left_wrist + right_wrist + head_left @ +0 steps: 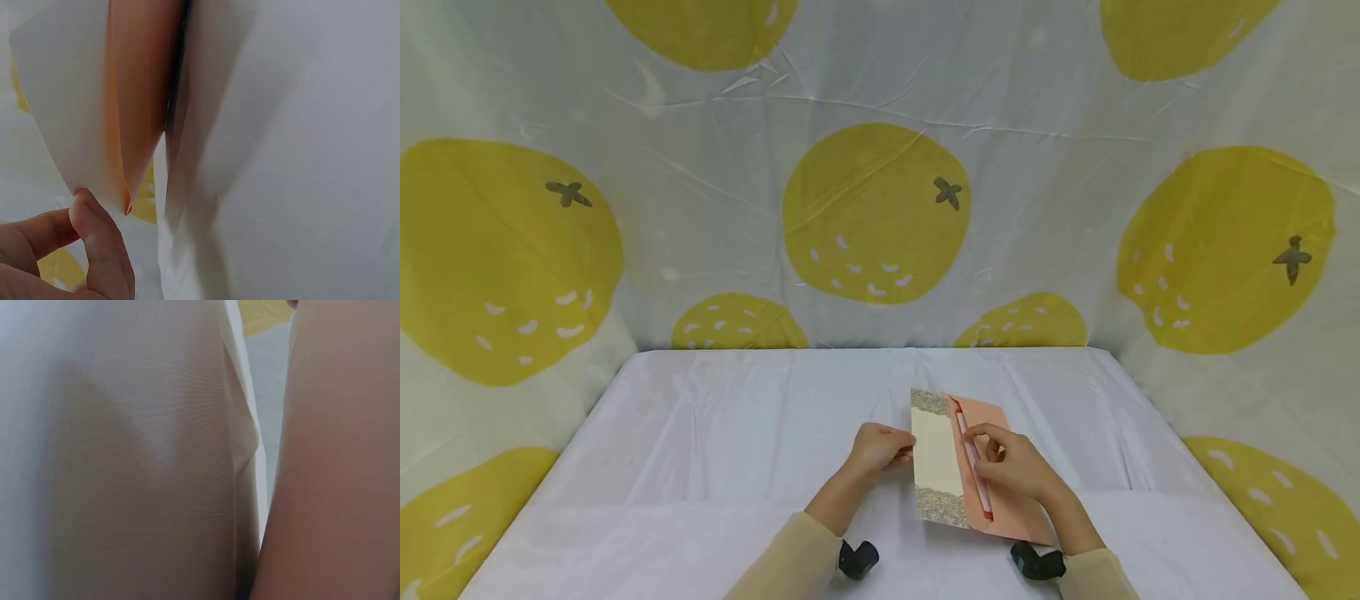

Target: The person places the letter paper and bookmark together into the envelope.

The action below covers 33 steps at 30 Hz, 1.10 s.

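A cream card with lace-patterned ends (937, 457) stands at a tilt over the table, beside a salmon-coloured envelope (1022, 518). Whether the two are joined cannot be told. With thumb and fingers my left hand (880, 447) pinches the card's left edge; in the left wrist view that hand (94, 244) is at a corner of the pale card (59, 106), with the salmon paper (140, 81) behind. A narrow white paper strip with red ends (986, 498) shows at the envelope's opening. My right hand (1018, 462) pinches this strip between thumb and index finger.
White cloth covers the table (737, 450). Around it hangs a white curtain (715, 208) printed with large yellow fruits. Dark wrist cameras sit on both wrists. The right wrist view shows mostly pale cloth (137, 462) and part of the arm or hand (337, 462).
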Tool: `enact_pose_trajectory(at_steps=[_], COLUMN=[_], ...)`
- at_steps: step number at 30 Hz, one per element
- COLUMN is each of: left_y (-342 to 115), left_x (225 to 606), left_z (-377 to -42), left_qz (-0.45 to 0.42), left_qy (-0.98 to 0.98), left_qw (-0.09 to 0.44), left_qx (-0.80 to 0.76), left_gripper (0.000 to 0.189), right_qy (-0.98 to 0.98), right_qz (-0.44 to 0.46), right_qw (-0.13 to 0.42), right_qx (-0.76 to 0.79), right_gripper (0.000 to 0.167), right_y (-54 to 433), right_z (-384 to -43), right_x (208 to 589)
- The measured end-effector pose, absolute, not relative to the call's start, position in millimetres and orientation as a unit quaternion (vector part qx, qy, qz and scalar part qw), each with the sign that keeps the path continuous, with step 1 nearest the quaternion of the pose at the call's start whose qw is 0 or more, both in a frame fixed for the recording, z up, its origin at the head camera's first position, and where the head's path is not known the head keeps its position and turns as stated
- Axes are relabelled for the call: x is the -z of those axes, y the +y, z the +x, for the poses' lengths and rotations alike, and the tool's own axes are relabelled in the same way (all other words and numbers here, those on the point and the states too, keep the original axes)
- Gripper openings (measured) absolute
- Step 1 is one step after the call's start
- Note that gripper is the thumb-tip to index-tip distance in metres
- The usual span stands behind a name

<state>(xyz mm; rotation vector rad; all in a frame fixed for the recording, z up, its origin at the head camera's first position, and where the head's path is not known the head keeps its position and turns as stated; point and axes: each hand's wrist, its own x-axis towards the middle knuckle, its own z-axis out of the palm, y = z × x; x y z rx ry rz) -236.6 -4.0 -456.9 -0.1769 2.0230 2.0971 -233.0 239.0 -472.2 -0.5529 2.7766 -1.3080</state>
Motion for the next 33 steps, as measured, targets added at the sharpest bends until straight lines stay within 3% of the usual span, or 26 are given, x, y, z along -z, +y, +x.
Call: enact_pose_trajectory(at_steps=[18, 33], left_y=[18, 25], left_x=[452, 451], left_z=[-237, -233], left_qz=[-0.055, -0.048], left_qy=[0.787, 0.812], left_qw=[0.026, 0.019], left_qx=[-0.613, -0.581], left_gripper=[0.011, 0.012], right_qy=[0.893, 0.893], right_qz=[-0.156, -0.163], right_qw=[0.023, 0.019], right_qx=[0.421, 0.419], right_gripper=[0.037, 0.038], right_y=[238, 240], right_z=[-234, -235], right_x=[472, 474])
